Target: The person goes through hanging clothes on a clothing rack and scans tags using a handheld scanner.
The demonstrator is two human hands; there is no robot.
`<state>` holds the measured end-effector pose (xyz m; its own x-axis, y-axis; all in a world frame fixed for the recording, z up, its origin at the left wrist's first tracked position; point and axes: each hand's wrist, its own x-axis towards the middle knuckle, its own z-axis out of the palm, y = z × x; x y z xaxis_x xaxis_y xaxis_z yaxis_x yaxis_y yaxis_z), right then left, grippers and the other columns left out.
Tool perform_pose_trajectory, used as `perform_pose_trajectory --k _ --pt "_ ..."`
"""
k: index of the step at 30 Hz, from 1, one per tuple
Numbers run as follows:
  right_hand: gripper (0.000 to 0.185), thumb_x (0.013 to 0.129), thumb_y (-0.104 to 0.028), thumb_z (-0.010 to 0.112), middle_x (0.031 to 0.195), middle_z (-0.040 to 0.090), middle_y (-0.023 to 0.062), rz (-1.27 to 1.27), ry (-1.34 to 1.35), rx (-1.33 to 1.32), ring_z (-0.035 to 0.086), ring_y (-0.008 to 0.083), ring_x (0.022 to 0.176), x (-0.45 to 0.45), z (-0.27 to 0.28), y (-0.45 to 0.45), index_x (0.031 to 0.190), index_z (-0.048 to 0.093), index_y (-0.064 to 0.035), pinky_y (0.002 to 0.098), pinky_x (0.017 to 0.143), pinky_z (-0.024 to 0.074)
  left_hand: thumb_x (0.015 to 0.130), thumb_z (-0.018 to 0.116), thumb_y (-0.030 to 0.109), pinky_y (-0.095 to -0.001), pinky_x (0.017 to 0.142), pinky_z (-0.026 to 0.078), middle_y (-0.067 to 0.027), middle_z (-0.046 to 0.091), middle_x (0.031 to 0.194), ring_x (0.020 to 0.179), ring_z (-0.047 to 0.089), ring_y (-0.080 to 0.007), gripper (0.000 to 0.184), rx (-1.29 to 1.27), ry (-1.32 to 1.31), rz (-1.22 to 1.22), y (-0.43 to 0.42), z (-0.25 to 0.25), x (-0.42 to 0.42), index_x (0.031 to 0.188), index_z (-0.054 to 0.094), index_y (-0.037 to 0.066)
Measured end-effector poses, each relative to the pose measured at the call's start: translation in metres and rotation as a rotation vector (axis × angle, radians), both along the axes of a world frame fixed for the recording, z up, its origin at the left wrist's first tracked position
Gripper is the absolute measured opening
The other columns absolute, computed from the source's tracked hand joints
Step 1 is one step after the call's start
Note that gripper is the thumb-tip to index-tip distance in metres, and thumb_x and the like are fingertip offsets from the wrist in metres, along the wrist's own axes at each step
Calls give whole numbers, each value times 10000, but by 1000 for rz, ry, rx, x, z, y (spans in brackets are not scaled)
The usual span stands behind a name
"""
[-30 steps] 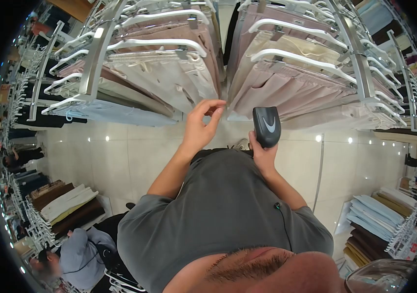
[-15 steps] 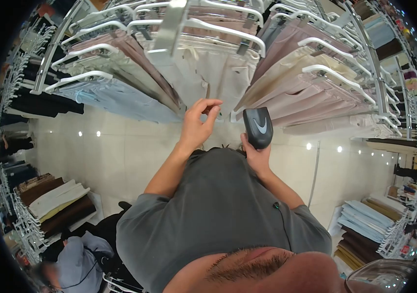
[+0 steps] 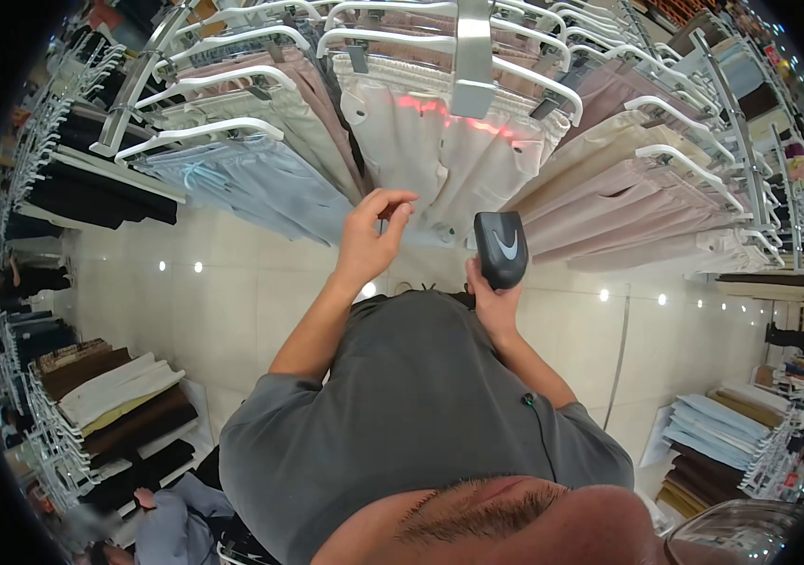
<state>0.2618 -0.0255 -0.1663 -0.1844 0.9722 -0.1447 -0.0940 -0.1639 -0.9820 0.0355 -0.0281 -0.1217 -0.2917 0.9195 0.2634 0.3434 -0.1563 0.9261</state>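
My right hand is wrapped round the handle of a dark grey handheld scanner, whose head points at the hanging trousers. A broken red light line falls across the upper part of the white trousers, which hang on a white hanger in front of me. To the left, my left hand is raised with loosely curled fingers and a gap between thumb and forefinger, holding nothing. It is nearest to the lower part of the white trousers and the light blue trousers.
Metal rack arms project toward me, with pink and beige trousers hanging at the right. Folded clothes lie in a stack at the lower left, another stack at the lower right. Part of another person shows at the bottom left.
The racks have shifted rightward in view, bringing the white trousers in front of the scanner. A red light line now shows on them. My right hand keeps its hold on the scanner.
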Motion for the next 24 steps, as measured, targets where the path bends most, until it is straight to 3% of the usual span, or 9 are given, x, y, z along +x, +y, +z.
perform_pose_trajectory --k 11,14,16,17,18,20,22,24 --pt "187 917 -94 749 883 630 -12 -69 -2 16 567 78 791 -12 5 -16 1030 643 10 249 734 465 976 617 63 -257 771 504 -37 686 934 827 650 -107 160 129 -10 -38 25 33 -21 1109 691 13" --pt "165 919 -85 742 877 628 -12 -99 -17 -18 560 69 765 -12 5 -22 1015 644 7 245 695 457 944 646 41 -274 773 522 -80 709 935 841 677 -145 123 204 24 31 27 45 -31 1042 719 23" --pt "120 921 -85 736 809 612 -23 -115 7 -14 532 55 692 -16 12 -26 936 650 -3 240 617 422 944 612 13 -286 743 513 -101 684 909 799 648 -165 116 503 259 308 22 45 -50 1020 699 9" --pt "120 921 -85 736 809 612 -23 -109 10 -18 532 55 692 -15 8 -28 936 650 -3 240 617 422 937 591 -5 -292 724 500 -109 664 913 772 619 -176 117 645 181 384 15 43 -59 1011 682 3" --pt "118 924 -43 710 794 598 -10 -75 -16 7 524 68 648 -12 1 -29 1003 629 -9 245 580 416 930 571 -23 -299 706 488 -117 645 916 745 590 -188 120 788 103 458 7 41 -70 1001 665 -3" --pt "169 924 7 682 780 585 6 -41 -45 19 517 81 603 -11 -1 -30 1075 609 -13 250 545 411 913 548 -35 -303 679 460 -127 612 946 716 536 -197 131 999 240 635 -4 39 -113 1007 636 -12" --pt "170 922 6 683 779 585 5 -31 -32 23 516 81 602 -13 -2 -30 1074 609 -14 249 544 410 896 584 1 -313 715 454 -119 619 999 796 531 -213 153 942 290 844 -15 35 -161 1036 645 -4" --pt "170 921 4 685 779 586 5 -26 -21 28 516 81 601 -16 -1 -30 1073 610 -15 248 543 409 870 613 31 -364 841 459 -114 637 1022 940 556 -254 224 632 687 1124 -29 56 -190 1087 666 14"
